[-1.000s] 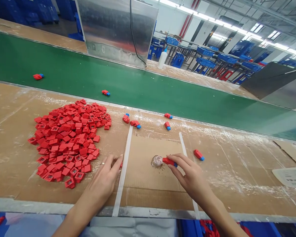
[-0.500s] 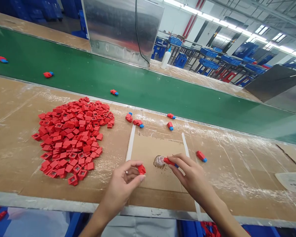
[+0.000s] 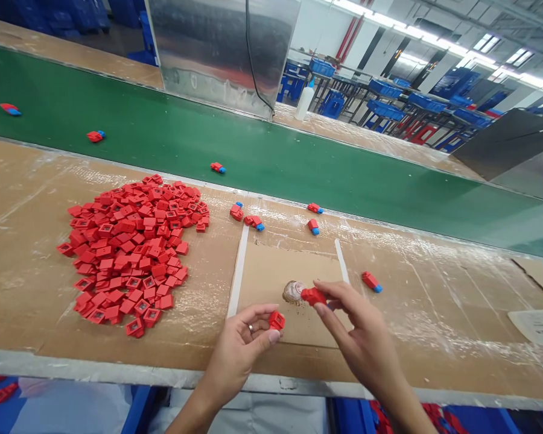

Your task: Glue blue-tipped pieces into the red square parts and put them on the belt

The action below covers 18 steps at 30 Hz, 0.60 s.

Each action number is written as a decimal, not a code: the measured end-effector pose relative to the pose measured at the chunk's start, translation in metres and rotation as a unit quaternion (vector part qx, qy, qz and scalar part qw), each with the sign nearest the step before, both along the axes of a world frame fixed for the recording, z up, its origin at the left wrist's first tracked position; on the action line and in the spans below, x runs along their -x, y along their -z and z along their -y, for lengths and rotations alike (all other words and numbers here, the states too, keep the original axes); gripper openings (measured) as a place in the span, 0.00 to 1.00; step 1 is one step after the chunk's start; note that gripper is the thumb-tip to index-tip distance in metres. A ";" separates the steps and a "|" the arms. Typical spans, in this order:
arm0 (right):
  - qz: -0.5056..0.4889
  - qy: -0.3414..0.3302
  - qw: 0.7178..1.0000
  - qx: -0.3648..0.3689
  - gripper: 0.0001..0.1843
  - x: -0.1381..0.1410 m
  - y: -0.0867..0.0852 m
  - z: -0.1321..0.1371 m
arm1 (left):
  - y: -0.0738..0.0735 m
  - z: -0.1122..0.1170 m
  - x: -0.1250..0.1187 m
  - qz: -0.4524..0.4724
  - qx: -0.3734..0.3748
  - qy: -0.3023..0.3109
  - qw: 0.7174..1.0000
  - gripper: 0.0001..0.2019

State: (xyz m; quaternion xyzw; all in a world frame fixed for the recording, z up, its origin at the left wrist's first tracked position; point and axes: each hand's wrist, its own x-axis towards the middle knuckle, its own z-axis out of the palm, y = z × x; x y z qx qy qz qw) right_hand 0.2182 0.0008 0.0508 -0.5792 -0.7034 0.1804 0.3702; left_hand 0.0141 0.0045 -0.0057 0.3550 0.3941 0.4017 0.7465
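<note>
My left hand (image 3: 248,337) pinches a small red hollow block (image 3: 277,320), its square opening facing me. In my right hand (image 3: 350,307) is a red-and-blue plastic piece (image 3: 314,296), gripped between thumb and fingers; its blue part is mostly hidden. The tip of that piece is beside a whitish, glue-like blob (image 3: 293,292) on the cardboard sheet (image 3: 271,262); whether they touch I cannot tell. To the left lies a big pile of red blocks (image 3: 127,253), each hollow on one side.
Joined red-and-blue pieces lie behind the sheet (image 3: 254,222) and right of it (image 3: 371,281). More ride on the green belt (image 3: 344,175) along the back. Beyond stand a metal box (image 3: 221,54) and a white bottle (image 3: 304,101). Blue bins (image 3: 350,416) sit below the table's front edge.
My left hand has moved right with its red block, nearer to my right hand, and the block's opening now faces me. The right hand's piece has turned slightly. Belt pieces have shifted right.
</note>
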 end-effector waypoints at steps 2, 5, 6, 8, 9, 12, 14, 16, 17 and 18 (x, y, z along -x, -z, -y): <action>-0.080 -0.002 0.996 0.037 0.13 0.012 0.007 0.012 | 0.000 0.000 0.000 0.011 0.003 0.003 1.000 0.18; -0.178 -0.004 0.980 0.092 0.13 0.026 0.021 0.025 | 0.001 0.000 0.001 0.025 -0.003 0.016 1.000 0.16; -0.198 -0.004 0.975 0.104 0.13 0.029 0.025 0.028 | 0.001 0.000 0.001 0.029 -0.006 0.020 0.999 0.15; -0.220 -0.004 0.968 0.120 0.14 0.033 0.030 0.032 | 0.001 0.000 0.001 0.036 -0.006 0.023 0.999 0.16; -0.226 -0.005 0.966 0.125 0.14 0.034 0.032 0.033 | 0.001 0.000 0.001 0.037 -0.003 0.023 0.999 0.16; -0.229 -0.005 0.965 0.131 0.14 0.034 0.033 0.034 | 0.000 0.001 0.001 0.039 -0.001 0.024 0.999 0.15; -0.220 -0.007 0.967 0.130 0.13 0.033 0.033 0.034 | 0.000 0.002 0.001 0.042 -0.004 0.026 0.999 0.15; -0.208 -0.011 0.970 0.123 0.13 0.033 0.033 0.034 | 0.000 0.002 0.001 0.045 -0.008 0.026 0.999 0.15; -0.202 -0.014 0.972 0.119 0.13 0.033 0.032 0.033 | 0.000 0.003 0.001 0.043 -0.010 0.025 0.999 0.15; -0.197 -0.017 0.974 0.113 0.12 0.034 0.032 0.033 | 0.000 0.003 0.001 0.041 -0.012 0.024 0.999 0.15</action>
